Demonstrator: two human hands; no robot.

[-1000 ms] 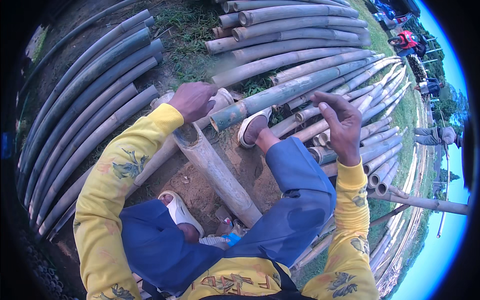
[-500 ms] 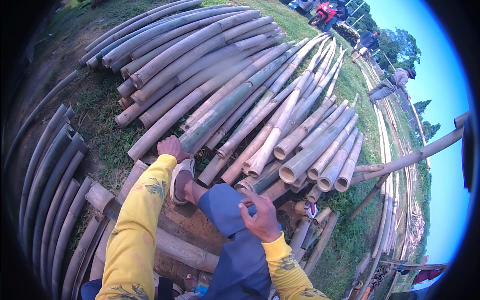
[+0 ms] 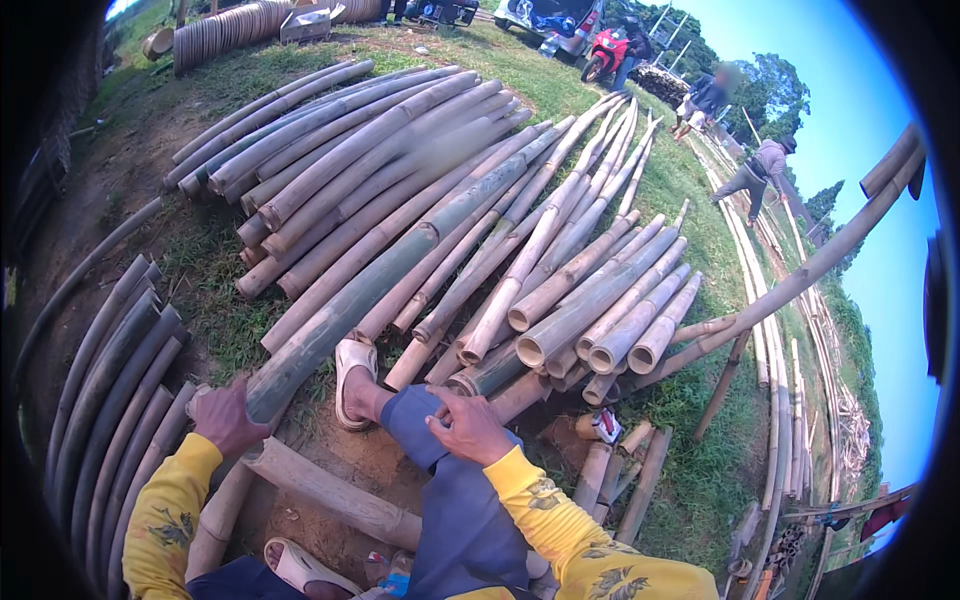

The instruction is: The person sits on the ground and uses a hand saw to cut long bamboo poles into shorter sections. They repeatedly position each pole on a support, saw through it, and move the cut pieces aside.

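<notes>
My left hand (image 3: 228, 418) is closed on the near end of a greenish bamboo pole (image 3: 345, 315). The pole slants up and away to the right, lying over the large pile of bamboo poles (image 3: 400, 190). Some of my fingers are hidden behind its end. By my bent knee, my right hand (image 3: 470, 425) rests on the blue trouser leg (image 3: 445, 500), fingers loosely apart and holding nothing. Below the pole's near end, a thick bamboo log (image 3: 335, 495) lies across the dirt. My foot in a pale clog (image 3: 354, 385) stands between the pole and my right hand.
Several curved-looking poles (image 3: 110, 400) lie at the left. A slanted bamboo rail (image 3: 800, 285) on a short post rises at the right. Short bamboo pieces (image 3: 640, 480) lie beside the pile. Farther off are a red motorcycle (image 3: 606, 52) and a person bending over long poles (image 3: 765, 165).
My left hand has drawn the greenish pole's end down and to the left, out past the pile. My right hand has shifted slightly left along the knee. The view has tilted up.
</notes>
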